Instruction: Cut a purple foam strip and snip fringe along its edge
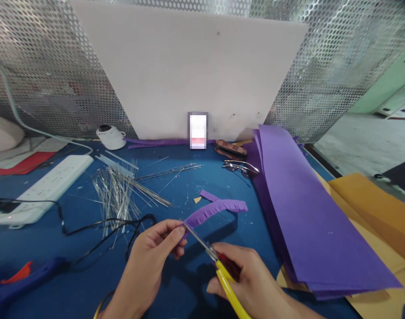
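Observation:
My left hand pinches one end of a purple fringed foam strip that arches up and to the right over the blue table. My right hand grips yellow-handled scissors, whose metal blades point up-left and meet the strip right at my left fingertips. A small purple offcut and a tiny tan scrap lie just behind the strip.
A stack of purple foam sheets lies to the right over tan sheets. Thin wires, a white power strip, black cables and a blue glue gun occupy the left. A white board leans at the back.

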The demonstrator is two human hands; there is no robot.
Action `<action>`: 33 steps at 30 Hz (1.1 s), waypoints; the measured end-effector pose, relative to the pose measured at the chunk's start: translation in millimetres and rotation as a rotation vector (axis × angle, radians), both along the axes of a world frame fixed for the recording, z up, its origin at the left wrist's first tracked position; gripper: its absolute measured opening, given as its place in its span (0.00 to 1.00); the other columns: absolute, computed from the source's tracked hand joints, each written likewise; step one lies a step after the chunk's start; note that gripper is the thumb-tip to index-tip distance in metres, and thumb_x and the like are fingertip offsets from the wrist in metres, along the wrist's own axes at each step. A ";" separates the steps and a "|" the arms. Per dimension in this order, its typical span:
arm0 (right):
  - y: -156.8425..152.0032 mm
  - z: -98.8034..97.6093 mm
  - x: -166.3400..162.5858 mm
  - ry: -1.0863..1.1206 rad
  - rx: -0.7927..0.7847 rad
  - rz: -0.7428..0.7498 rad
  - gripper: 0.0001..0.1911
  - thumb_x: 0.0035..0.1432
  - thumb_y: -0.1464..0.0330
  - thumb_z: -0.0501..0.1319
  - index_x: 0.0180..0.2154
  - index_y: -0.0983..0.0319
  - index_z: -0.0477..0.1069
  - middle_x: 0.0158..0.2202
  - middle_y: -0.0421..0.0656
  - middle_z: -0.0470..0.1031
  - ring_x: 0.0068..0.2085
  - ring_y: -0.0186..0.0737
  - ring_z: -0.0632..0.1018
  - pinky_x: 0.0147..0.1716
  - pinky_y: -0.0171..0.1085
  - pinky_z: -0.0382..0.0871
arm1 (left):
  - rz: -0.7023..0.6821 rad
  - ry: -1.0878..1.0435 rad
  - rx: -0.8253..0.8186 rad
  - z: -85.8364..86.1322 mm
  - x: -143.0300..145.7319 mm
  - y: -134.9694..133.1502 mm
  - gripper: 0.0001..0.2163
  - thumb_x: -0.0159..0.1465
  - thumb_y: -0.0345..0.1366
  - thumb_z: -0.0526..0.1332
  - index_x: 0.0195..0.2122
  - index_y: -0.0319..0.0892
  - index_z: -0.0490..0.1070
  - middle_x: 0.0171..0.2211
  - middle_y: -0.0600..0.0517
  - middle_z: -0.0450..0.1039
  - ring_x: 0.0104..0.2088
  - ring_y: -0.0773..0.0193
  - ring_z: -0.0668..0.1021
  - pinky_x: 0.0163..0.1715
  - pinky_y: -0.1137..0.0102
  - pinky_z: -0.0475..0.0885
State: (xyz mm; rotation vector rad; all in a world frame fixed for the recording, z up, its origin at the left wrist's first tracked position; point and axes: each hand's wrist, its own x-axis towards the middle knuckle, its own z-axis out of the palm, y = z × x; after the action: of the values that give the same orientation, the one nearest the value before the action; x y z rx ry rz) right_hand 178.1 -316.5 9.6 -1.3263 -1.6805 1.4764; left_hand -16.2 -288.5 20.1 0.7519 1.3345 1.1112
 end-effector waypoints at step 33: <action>0.6 1.8 2.8 -0.047 0.004 0.019 0.10 0.50 0.67 0.69 0.31 0.61 0.68 0.24 0.32 0.55 0.27 0.31 0.56 0.24 0.30 0.51 | -0.029 -0.005 -0.039 6.9 0.9 2.9 0.10 0.48 0.40 0.72 0.25 0.40 0.78 0.19 0.55 0.74 0.20 0.70 0.71 0.21 0.76 0.66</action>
State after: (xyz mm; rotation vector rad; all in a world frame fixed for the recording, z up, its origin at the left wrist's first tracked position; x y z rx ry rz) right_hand 180.8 -315.9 11.4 -1.3560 -1.7289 1.4632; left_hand -15.3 -285.6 27.0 0.7370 1.3341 1.0605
